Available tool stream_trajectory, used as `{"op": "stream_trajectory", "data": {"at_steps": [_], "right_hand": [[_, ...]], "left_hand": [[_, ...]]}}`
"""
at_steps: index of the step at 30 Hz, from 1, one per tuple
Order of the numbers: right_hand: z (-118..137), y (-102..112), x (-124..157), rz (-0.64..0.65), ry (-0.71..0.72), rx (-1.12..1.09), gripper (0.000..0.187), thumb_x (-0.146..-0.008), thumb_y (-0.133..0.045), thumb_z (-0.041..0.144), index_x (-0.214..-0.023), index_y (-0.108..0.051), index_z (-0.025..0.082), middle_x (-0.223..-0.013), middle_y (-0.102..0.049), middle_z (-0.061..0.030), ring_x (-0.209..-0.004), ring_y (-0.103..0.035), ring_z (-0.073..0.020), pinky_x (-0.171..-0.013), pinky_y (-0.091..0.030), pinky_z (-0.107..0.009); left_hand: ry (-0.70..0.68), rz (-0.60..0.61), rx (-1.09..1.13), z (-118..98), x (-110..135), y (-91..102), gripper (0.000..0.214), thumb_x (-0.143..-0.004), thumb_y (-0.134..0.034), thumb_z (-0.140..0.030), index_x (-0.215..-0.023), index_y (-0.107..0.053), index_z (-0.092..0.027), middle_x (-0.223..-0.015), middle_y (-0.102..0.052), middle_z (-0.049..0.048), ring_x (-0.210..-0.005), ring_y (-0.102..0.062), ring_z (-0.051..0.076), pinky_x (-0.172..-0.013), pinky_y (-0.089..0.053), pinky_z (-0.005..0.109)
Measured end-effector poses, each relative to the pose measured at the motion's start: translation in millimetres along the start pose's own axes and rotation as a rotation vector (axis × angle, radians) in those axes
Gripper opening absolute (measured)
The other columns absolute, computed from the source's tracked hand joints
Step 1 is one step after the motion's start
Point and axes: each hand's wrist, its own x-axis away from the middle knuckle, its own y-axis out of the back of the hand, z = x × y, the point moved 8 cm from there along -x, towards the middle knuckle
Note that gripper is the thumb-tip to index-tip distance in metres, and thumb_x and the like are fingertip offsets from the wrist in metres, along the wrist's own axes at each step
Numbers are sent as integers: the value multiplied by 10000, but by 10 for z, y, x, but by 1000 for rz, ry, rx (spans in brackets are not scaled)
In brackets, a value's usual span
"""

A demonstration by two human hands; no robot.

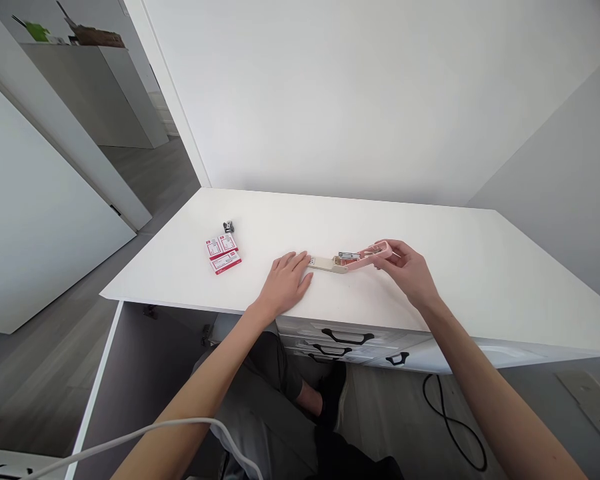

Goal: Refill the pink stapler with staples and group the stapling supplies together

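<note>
In the head view, the stapler (340, 265) lies folded wide open near the middle of the white desk (445, 240), between the person's two hands. The left fingers (300, 263) are loose and spread, resting on its cream base; the right fingers (389, 266) pinch the far end of its pink arm, held slightly raised. From here I'd worry about that metal strip (349, 255) above the hinge: a careless tug could make it spring or nip a fingertip. If the left side lets up, the base might skid, the top being smooth; bending the arm too far back could strain the hinge. The red-and-white boxes (225, 262) over to the left carry print, too small to read, as is the mark on the base.
</note>
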Motion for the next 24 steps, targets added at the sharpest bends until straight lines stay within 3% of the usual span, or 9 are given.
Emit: {"op": "stream_trajectory", "data": {"at_steps": [11, 16, 24], "right_hand": [[244, -353, -169, 72, 70, 149, 475, -849, -816, 573, -1198, -719, 265, -1126, -797, -70, -979, -744, -259, -962, -587, -494], [305, -441, -204, 60, 59, 252, 463, -846, -809, 565, -1183, -736, 257, -1097, -791, -62, -869, -712, -231, -884, -584, -454], [437, -657, -224, 91, 177, 343, 372, -880, -774, 544, -1109, -747, 252, -1119, -782, -51, -789, -659, -197, -791, -580, -397]], "left_hand": [[-13, -22, -4, 0, 14, -5, 519, -1107, -380, -401, -1560, -527, -195, -1647, -519, 67, -1516, -441, 316, -1229, -396, 505], [-13, -28, -4, 4, 21, -14, 524, -1104, -380, -395, -1560, -530, -185, -1644, -523, 70, -1512, -444, 319, -1230, -398, 507], [-16, -32, -12, -11, 30, -6, 506, -1101, -396, -377, -1555, -532, -198, -1649, -516, 60, -1512, -445, 315, -1234, -390, 494]]}}
